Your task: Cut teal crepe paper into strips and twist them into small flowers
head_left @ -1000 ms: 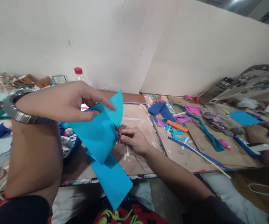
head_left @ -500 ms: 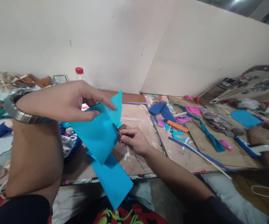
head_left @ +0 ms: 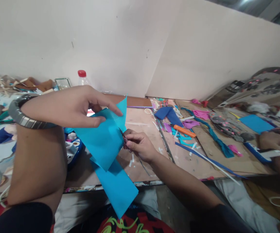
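**Position.** The blue sheet (head_left: 103, 142) hangs in the air above the near edge of the tabletop (head_left: 142, 119), its lower end dropping past that edge toward the person's lap. It is folded or doubled, so one layer overlaps another.

**Left hand.** The left hand (head_left: 74, 106) has its grip closed on the upper part of the sheet. The thumb sits below and the fingers lie across the top, near the raised corner.

**Right hand.** The right hand (head_left: 140, 145) has its grip closed around a small dark cutting tool (head_left: 123, 136). The tip meets the right edge of the sheet. Whether the tool is a pair of scissors or a knife cannot be told.

**Doing the cut well – a judgement.**
- Hold the sheet taut between the pinch and the tool, since a slack layer is likely to buckle and pull the line off course.
- Place the left fingers clear of the tip, because they sit close to the cutting line.
- Feed the sheet to the tool with the left hand – short advances suit a hanging piece.
- Check that both layers lie flush at the edge.

**Nearby.** An orange cutter (head_left: 184, 131) and coloured scraps lie well apart on the tabletop. Another person's hand (head_left: 268, 140) works at the far right.
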`<state>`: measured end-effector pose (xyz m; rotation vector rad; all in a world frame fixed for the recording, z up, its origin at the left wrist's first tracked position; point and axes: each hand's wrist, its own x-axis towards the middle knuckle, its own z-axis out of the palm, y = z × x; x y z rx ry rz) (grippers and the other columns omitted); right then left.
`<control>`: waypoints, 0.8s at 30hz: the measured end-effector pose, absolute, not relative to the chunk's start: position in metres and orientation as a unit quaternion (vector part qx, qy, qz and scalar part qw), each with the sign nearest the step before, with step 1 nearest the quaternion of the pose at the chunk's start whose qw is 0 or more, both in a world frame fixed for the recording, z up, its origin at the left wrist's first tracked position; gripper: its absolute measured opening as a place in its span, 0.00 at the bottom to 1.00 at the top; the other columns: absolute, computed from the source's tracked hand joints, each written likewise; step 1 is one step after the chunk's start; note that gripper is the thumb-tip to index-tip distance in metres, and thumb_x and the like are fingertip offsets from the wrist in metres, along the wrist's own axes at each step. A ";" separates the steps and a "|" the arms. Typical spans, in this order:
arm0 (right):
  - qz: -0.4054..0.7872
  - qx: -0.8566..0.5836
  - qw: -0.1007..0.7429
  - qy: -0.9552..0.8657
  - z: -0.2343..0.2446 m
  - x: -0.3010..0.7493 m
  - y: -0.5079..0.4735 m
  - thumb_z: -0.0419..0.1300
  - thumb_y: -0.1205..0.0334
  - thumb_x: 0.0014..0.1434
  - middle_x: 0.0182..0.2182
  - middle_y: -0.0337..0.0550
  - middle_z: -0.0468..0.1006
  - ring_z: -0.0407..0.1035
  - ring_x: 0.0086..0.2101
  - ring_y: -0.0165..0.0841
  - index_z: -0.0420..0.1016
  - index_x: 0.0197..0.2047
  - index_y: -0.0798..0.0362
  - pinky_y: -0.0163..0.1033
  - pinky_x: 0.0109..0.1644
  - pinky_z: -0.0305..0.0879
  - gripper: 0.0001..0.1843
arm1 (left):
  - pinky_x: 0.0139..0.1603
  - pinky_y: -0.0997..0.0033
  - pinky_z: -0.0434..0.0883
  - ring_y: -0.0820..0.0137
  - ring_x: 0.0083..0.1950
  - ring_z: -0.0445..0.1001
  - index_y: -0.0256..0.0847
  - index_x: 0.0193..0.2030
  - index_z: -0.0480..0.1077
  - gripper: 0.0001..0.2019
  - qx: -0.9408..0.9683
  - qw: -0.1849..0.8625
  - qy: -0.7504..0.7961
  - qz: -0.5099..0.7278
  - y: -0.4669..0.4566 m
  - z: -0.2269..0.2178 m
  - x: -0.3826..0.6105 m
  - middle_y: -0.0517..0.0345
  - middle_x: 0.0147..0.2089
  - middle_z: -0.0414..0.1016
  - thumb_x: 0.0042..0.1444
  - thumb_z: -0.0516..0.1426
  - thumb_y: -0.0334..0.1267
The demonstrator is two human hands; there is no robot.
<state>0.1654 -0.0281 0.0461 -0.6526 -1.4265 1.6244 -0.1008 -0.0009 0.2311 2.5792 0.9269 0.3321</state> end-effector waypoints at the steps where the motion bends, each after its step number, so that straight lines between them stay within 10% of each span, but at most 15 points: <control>1: 0.650 -0.264 0.427 -0.570 0.045 0.165 -0.028 0.77 0.45 0.53 0.35 0.41 0.76 0.67 0.27 0.25 0.86 0.35 0.54 0.32 0.24 0.63 0.20 | 0.40 0.72 0.74 0.68 0.36 0.76 0.47 0.60 0.80 0.21 0.918 0.190 0.326 0.120 -0.001 0.230 -0.100 0.56 0.43 0.84 0.61 0.59 0.41; 24: 0.658 -0.276 0.448 -0.539 0.054 0.159 -0.034 0.78 0.44 0.51 0.29 0.38 0.75 0.68 0.25 0.26 0.88 0.41 0.52 0.32 0.25 0.64 0.22 | 0.37 0.71 0.76 0.65 0.37 0.79 0.50 0.58 0.81 0.22 0.924 0.214 0.290 0.126 -0.001 0.229 -0.090 0.54 0.46 0.85 0.57 0.60 0.37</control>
